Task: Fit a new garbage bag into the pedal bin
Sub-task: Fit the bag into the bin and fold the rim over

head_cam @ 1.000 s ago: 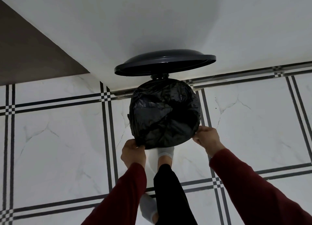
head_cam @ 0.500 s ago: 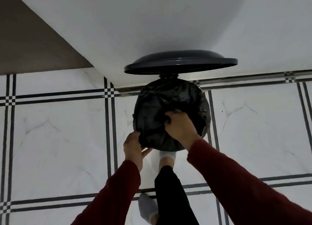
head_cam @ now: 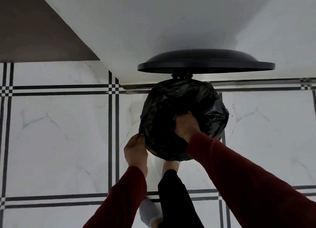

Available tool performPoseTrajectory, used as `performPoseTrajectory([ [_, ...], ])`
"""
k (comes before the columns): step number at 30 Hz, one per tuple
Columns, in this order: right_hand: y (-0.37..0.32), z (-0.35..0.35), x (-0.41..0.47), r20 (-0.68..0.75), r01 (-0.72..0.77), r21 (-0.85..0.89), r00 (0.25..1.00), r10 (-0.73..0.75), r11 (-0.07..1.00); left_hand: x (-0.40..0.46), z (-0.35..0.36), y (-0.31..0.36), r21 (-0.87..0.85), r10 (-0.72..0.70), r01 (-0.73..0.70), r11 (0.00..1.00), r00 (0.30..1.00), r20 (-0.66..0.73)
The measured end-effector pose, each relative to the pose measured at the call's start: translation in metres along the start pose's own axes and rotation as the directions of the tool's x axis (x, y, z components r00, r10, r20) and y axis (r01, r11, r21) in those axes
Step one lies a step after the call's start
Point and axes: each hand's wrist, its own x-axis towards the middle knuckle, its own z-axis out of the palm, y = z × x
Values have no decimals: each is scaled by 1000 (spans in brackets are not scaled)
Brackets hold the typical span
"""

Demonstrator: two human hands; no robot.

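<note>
The pedal bin stands against the white wall with its dark round lid (head_cam: 205, 62) raised upright. A black garbage bag (head_cam: 171, 104) is draped over the bin's mouth and hides its rim and body. My left hand (head_cam: 136, 148) pinches the bag's edge at the near left side of the bin. My right hand (head_cam: 185, 125) is pushed down into the bag's middle, fingers buried in the plastic. One foot in a white sock (head_cam: 171, 165) sits at the bin's base, where the pedal is hidden.
White marble-look floor tiles (head_cam: 59, 133) with black double lines spread all round. The white wall (head_cam: 171, 22) rises behind the bin and a brown surface (head_cam: 34, 31) fills the top left corner. My other socked foot (head_cam: 149, 212) is further back.
My right hand left the bag's right edge, moved over the bin's mouth and sank deeper into the bag. My left hand kept its hold at the near left edge.
</note>
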Motion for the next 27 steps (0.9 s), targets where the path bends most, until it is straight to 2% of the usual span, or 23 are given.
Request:
performPoseTrajectory([
  [2,-3,5,5,70,20,-52,997,-16,998,6,1,-1,28,17,-17,999,1000,16],
  [6,-5,11,18,206,-97,260,978,43,961,6,3,1,-9,7,-7,1000,999,31],
  [8,-1,13,24,211,-106,325,977,37,940,4,3,1,-26,15,-15,1000,999,32],
  [14,10,14,24,216,-98,381,976,15,919,7,-3,-2,-75,-29,29,997,1000,5],
  [16,10,10,19,142,-87,382,989,35,920,5,-5,-1,-100,-50,52,994,998,29],
  [22,9,-21,-22,9,59,326,998,-65,944,-9,-9,0,-122,-66,89,989,982,176],
  [24,15,-25,-45,-222,169,379,971,-88,910,-13,-9,-1,-109,-68,92,990,976,209],
  [26,25,-24,-72,-463,234,444,886,-2,865,-21,-7,-2,-94,-81,105,990,970,230],
  [27,30,-23,-86,-536,229,435,843,47,871,-26,-7,-2,-91,-87,110,990,969,233],
])
